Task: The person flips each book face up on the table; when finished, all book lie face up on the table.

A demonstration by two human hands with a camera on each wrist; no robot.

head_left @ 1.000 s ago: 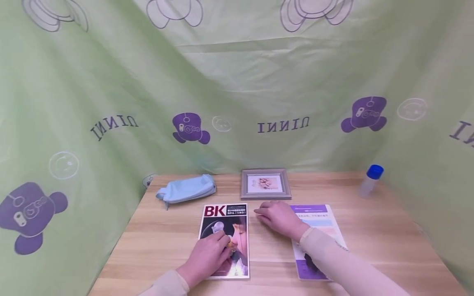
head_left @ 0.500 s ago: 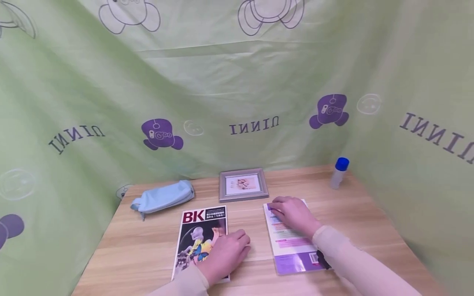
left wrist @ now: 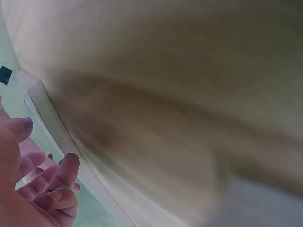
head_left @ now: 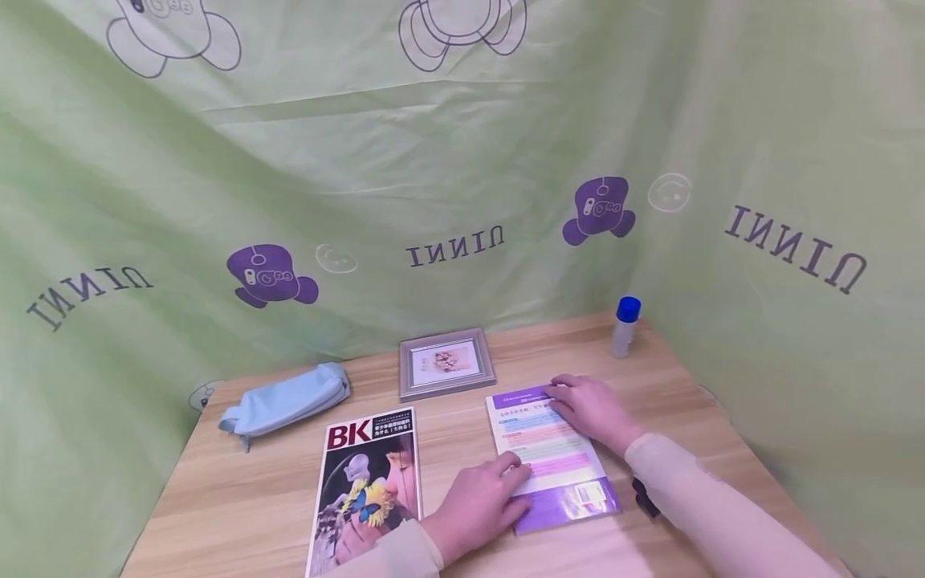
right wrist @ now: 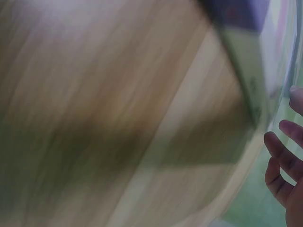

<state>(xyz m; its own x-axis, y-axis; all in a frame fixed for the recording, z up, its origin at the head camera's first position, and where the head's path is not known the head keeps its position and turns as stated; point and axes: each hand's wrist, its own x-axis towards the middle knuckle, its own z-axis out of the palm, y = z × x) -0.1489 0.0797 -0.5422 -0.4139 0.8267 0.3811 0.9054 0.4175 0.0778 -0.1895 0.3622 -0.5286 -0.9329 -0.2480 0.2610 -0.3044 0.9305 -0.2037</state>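
Both hands are at a white book with purple bands (head_left: 545,445), which lies back cover up on the table. My left hand (head_left: 480,502) touches the lower left side of this book, its fingers loosely bent. At the upper right edge is my right hand (head_left: 592,409), fingertips over the corner and fingers spread. In the left wrist view the left fingers (left wrist: 66,170) are half bent near a pale book edge. The right wrist view shows relaxed right fingers (right wrist: 277,146) beside the book's edge (right wrist: 241,71). Left of the hands lies a magazine marked BK (head_left: 368,482).
A silver picture frame (head_left: 412,391) lies at the back of the wooden table (head_left: 238,482). A light blue pencil case (head_left: 289,399) is at the back left. A blue-capped bottle (head_left: 625,327) stands at the back right. Green cloth (head_left: 361,160) encloses the table.
The head view has turned right. My left hand has moved from the BK magazine to the purple-banded book's left side. My right hand has moved across to that book's upper right edge.
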